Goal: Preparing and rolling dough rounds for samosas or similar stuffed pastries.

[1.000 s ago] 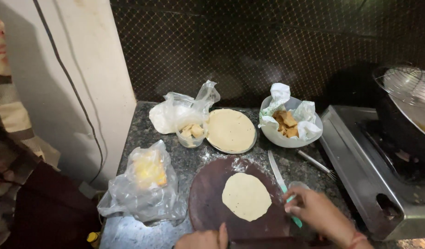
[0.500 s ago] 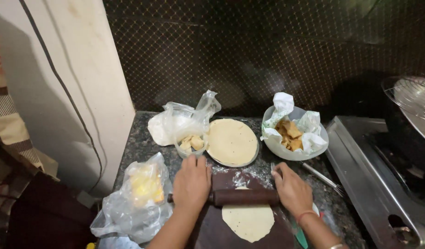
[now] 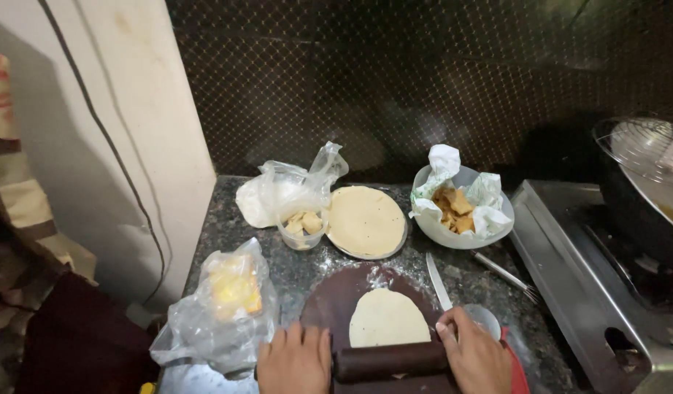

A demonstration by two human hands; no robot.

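My rolling pin lies across the near edge of the round dark board. Half a second ago it sat at the far side of the board, with the flat dough behind it near me. Now I have pulled it back toward myself, so the dough circle shows on the far side of the pin. A second ago my hands were not on the pin at all, and my right one was by the knife. So I am in the middle of rolling, and the dough looks thin and round.

My left hand lies flat on the left end of the pin, fingers out straight, pressing and not gripping. My right hand does the same on the right end, fingers a little bent over it.

Just right of the board lies a knife with a green handle. Behind the board is a plate with a finished flat bread. Left of that plate is a small cup of dough bits and a white bag. Right of the plate is a bowl of fried pieces on paper. Left of the board is a clear bag with something yellow.

All of it sits on a speckled dark stone counter. Far right of the board is a steel stove with a dark pan. Behind is a dark tiled wall, and a pale wall to the left.
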